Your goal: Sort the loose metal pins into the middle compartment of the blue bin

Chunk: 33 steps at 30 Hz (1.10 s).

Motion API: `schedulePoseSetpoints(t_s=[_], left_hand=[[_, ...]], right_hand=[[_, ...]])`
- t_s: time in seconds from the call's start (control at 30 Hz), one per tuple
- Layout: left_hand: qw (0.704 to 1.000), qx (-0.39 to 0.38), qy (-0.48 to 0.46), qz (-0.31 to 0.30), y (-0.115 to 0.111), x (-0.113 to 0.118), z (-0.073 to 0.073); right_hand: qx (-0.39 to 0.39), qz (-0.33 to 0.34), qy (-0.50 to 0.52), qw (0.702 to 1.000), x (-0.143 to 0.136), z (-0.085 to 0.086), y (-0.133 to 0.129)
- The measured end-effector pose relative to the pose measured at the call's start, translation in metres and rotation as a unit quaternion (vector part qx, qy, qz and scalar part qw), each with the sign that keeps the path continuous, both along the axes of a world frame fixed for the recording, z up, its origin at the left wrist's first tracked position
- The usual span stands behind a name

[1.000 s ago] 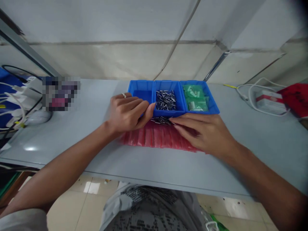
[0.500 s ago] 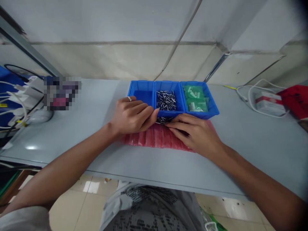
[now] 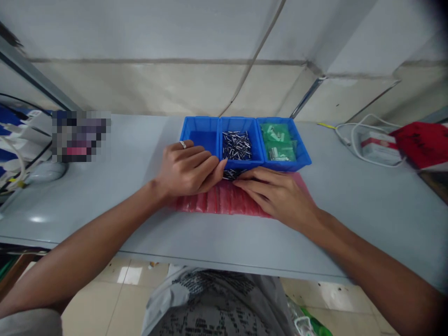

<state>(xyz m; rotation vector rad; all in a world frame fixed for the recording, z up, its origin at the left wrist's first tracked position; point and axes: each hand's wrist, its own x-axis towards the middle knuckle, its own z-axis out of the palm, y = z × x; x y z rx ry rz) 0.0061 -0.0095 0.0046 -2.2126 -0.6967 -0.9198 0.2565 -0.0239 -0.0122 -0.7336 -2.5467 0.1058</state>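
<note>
My left hand (image 3: 189, 169), with a ring on one finger, is closed with curled fingers in front of the left blue bin (image 3: 202, 122). Anything inside it is hidden. My right hand (image 3: 276, 190) reaches in from the right, its thumb and fingertips closed together at a small heap of dark metal pins (image 3: 231, 174). Whatever those fingertips pinch is too small to make out. The heap sits at the front of the middle blue bin (image 3: 241, 164), which holds many similar pins. Under both hands lies a pink plastic bubble-wrap sheet (image 3: 224, 200).
Green plastic packets (image 3: 280, 142) lie in the right blue bin (image 3: 304, 156). A white-and-red box (image 3: 381, 147), a white cable (image 3: 353, 135) and a red cloth-like item (image 3: 422, 144) are on the right. White plugs and a mouse (image 3: 47, 171) stand at the left. Behind rises a wall.
The whole view has shifted slightly, so everything sits a little further left. Both hands keep nearly the same pose at the heap of pins.
</note>
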Motion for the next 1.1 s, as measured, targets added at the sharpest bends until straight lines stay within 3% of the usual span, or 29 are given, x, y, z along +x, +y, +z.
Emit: schedulePoseSetpoints(t_s=[0.13,0.27,0.43,0.57,0.73,0.93,1.1], left_hand=[[1.000,-0.016,0.005,0.016,0.000,0.001,0.001],[0.993,-0.108,0.020,0.042,0.002,0.003,0.000],[0.979,-0.192,0.050,0.044,0.007,0.002,-0.011],[0.976,-0.200,0.075,0.027,0.010,0.000,-0.017],[0.979,-0.190,0.071,0.006,0.014,-0.002,-0.020],[0.976,-0.211,0.048,0.001,0.015,-0.002,-0.023],[0.971,-0.225,0.082,0.019,0.014,-0.001,-0.022]], right_hand=[[0.019,-0.010,-0.009,1.000,0.001,0.002,0.001],[0.027,0.000,-0.054,0.998,0.005,-0.004,0.004],[0.006,0.010,-0.019,1.000,0.003,-0.010,0.003],[0.030,0.001,0.020,0.999,0.004,-0.001,0.003],[0.097,-0.079,0.096,0.988,0.020,0.015,0.021],[0.054,-0.057,0.082,0.994,0.034,0.004,0.040],[0.093,-0.073,0.067,0.991,0.031,0.003,0.037]])
